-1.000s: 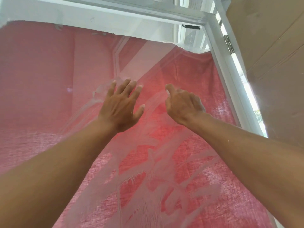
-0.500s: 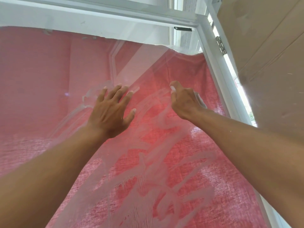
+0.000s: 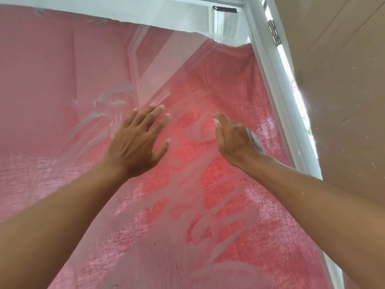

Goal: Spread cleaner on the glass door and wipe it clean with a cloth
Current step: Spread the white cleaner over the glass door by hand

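The glass door (image 3: 62,84) fills the view, with a red curtain hanging behind it. White cleaner smears (image 3: 208,207) streak the middle and lower pane, and a smaller patch (image 3: 116,99) sits higher on the left. My left hand (image 3: 135,142) lies flat on the glass with fingers spread. My right hand (image 3: 233,140) is seen edge-on against the glass just to the right, thumb up, with white cleaner on its outer edge. Its fingers are mostly hidden behind the hand. No cloth is in view.
The door's white frame (image 3: 270,84) runs diagonally down the right side, with a metal hinge (image 3: 274,32) near the top. A brown board wall (image 3: 343,105) stands to the right of it. A bright gap shows between frame and wall.
Both hands have stayed on the glass, sliding slightly left across the smears. The view has tilted, so the door's top edge sits higher in the frame.
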A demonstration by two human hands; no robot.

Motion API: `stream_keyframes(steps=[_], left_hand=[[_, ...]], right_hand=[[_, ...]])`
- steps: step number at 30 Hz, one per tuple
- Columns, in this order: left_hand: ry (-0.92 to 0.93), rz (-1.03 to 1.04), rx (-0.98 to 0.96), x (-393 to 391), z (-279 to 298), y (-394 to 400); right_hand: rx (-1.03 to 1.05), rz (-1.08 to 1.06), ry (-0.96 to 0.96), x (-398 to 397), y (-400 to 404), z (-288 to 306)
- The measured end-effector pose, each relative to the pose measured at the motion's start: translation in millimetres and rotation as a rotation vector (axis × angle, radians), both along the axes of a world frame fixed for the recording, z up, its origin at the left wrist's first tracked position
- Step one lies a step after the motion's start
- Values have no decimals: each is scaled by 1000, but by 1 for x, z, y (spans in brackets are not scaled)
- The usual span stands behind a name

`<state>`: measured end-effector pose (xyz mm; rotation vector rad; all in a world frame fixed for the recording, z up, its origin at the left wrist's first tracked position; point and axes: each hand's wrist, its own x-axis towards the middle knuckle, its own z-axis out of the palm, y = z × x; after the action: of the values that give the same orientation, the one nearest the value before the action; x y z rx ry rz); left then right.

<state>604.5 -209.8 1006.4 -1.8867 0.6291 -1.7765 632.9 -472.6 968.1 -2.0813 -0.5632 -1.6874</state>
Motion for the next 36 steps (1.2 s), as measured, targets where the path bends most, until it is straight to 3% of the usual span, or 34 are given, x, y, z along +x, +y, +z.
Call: stream_keyframes(steps=[6, 13, 17, 24, 36], left_hand=[[16, 2, -11, 3, -15, -4], [9, 3, 28, 2, -24, -11], [34, 10, 60, 3, -29, -14], [51, 21, 61, 9, -34, -10], [48, 7, 12, -8, -40, 9]], right_hand=[[-69, -13, 47, -3, 34, -13], [215, -94, 66, 10, 2, -24], [277, -98, 86, 12, -6, -35], [-25, 6, 129, -6, 22, -63], [121, 51, 15, -11, 31, -64]])
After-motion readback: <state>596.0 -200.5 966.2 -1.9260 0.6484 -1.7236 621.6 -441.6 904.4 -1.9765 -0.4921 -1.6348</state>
